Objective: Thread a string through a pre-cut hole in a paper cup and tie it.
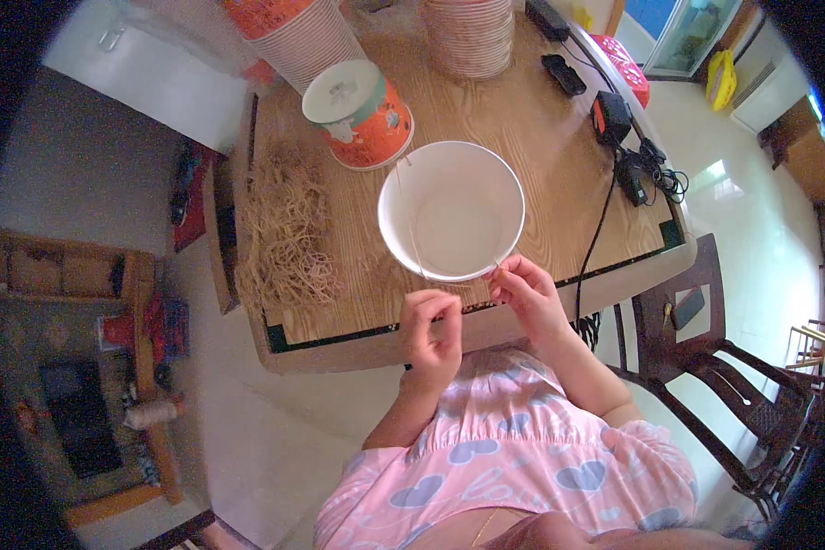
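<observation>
A white paper tub (452, 215) stands with its mouth up at the table's front edge. Over its left side runs a thin straw-coloured strand (412, 215), from the far rim down toward the near rim. My right hand (530, 295) is closed in a pinch at the tub's near right rim, with a thin strand between thumb and forefinger. Just in front of the near rim, my left hand (431, 335) is closed with curled fingers; what they hold is too small to make out. Left of the tub lies a tangled heap of dry, root-like brown strands (289, 234).
Behind the tub an orange printed tub (371, 128) sits upside down beside a leaning stack of tubs (307, 46). Another stack (470, 37) stands farther back. Black adapters (611, 117) and cables line the table's right side. A dark wooden chair (683, 307) is at the right.
</observation>
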Motion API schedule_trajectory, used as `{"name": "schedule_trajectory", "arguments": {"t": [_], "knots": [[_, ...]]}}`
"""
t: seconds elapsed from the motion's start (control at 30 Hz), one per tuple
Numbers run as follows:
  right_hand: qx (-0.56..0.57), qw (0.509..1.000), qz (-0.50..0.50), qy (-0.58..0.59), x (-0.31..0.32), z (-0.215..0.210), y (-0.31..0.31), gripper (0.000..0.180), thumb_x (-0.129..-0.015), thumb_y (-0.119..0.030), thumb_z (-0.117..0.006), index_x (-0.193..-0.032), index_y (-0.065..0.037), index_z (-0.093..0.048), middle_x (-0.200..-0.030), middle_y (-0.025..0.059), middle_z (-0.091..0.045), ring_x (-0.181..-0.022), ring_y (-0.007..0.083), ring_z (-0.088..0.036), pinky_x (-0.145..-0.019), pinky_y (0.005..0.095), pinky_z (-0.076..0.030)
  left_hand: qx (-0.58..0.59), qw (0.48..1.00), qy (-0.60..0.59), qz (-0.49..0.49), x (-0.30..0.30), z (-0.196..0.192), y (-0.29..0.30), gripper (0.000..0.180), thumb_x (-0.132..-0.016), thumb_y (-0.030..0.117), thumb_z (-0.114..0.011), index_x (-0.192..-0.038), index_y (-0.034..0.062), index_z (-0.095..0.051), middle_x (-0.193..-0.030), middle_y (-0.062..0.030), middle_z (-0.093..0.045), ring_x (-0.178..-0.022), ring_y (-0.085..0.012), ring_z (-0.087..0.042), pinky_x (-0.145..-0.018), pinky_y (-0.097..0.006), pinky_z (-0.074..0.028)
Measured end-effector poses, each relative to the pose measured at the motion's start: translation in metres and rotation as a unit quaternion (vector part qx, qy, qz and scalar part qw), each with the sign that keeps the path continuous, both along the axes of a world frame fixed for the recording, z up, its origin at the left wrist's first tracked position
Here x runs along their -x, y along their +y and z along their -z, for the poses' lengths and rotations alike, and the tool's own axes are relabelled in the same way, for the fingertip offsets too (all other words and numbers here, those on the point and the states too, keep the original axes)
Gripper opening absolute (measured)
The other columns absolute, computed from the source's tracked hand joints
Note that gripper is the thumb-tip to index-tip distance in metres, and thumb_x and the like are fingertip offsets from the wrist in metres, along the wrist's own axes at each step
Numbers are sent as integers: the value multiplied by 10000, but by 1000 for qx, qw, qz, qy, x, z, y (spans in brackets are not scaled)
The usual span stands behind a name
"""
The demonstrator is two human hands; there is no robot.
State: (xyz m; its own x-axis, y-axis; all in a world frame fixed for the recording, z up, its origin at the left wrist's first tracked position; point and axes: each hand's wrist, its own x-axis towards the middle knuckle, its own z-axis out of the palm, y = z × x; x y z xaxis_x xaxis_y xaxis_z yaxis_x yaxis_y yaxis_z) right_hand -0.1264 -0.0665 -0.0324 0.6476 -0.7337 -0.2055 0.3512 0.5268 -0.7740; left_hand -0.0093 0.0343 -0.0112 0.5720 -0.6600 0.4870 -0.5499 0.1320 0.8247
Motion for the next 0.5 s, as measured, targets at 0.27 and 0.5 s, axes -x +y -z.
{"name": "schedule_trajectory", "arguments": {"t": [0.27,0.5], "knots": [[2,998,-61,13,6,3,-2,118,-834,-41,-587,-924,-51,-511,-825,27,-578,-704,95,-544,-616,214,-432,-87,866,484,89,-2,15,-12,171,-890,196,-557,-921,36,-609,-659,13,-542,-558,-52,-475,-504,-197,-378],[47,995,-73,40,11,1,-1,158,-800,-15,-615,-883,-55,-487,-796,24,-560,-677,105,-540,-608,221,-430,-182,851,452,197,-5,8,-20,202,-816,242,-644,-925,73,-664,-698,30,-590,-537,-41,-462,-471,-187,-353]]}}
